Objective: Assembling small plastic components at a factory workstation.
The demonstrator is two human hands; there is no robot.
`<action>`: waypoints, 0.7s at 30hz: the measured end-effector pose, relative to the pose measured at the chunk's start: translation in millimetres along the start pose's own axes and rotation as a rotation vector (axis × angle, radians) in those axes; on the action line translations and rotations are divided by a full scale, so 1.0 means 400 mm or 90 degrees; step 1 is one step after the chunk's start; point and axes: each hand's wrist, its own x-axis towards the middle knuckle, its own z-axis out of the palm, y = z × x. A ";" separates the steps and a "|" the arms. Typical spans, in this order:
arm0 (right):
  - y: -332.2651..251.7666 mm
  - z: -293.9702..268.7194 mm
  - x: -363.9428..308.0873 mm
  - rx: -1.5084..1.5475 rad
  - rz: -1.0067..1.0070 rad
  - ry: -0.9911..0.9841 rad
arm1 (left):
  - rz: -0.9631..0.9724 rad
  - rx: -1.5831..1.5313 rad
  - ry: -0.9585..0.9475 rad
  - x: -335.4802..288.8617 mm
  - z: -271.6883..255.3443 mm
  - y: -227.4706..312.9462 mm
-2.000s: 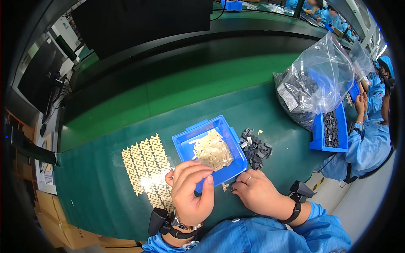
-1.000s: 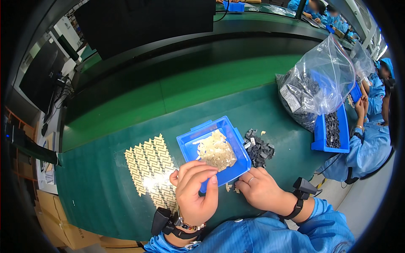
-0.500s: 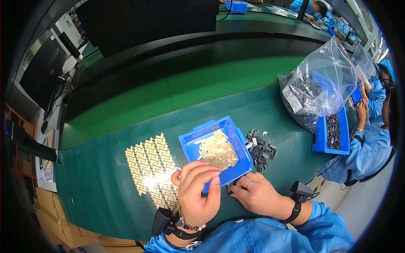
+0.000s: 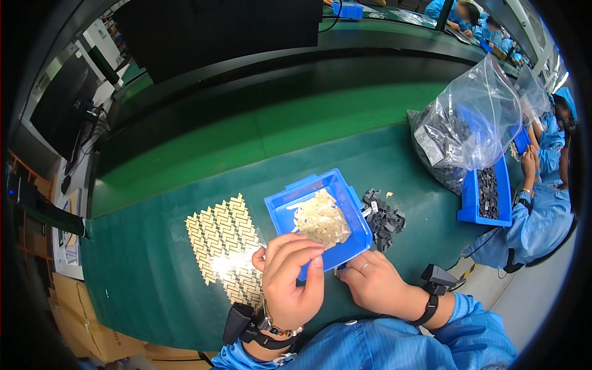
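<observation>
My left hand (image 4: 291, 277) is raised over the near left edge of a blue bin (image 4: 364, 228). Its fingers are curled, the thumb tip drawn up to them; anything pinched there is too small to make out. Thin cream-coloured pieces (image 4: 322, 219) lie heaped in the bin. By the bin's near right corner, low over the table, my right hand (image 4: 377, 282) pinches a small black piece (image 4: 340, 269), mostly hidden by the fingers. To the left lies a clear sheet with cream L-shaped strips (image 4: 223, 237) set in zigzag rows.
A pile of small black parts (image 4: 383, 222) sits right of the bin. Farther right stand a clear plastic bag (image 4: 441, 145) of dark parts and a blue box (image 4: 502, 203) of black parts. A co-worker in a blue sleeve (image 4: 533, 231) sits beside them; a cardboard box (image 4: 92, 320) is lower left.
My right fingers have tucked in slightly around the small black piece by the bin's corner. My left hand keeps its pose, and the whole view has shifted a little.
</observation>
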 end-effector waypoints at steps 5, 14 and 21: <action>0.002 -0.062 0.018 0.103 -0.025 0.086 | 0.002 -0.011 0.010 -0.003 0.000 0.001; 0.038 -0.094 0.099 -0.043 -0.026 0.057 | -0.020 0.012 0.005 0.004 0.002 -0.012; 0.046 -0.094 0.087 -0.019 -0.027 0.112 | 0.015 0.052 -0.070 0.007 0.010 -0.025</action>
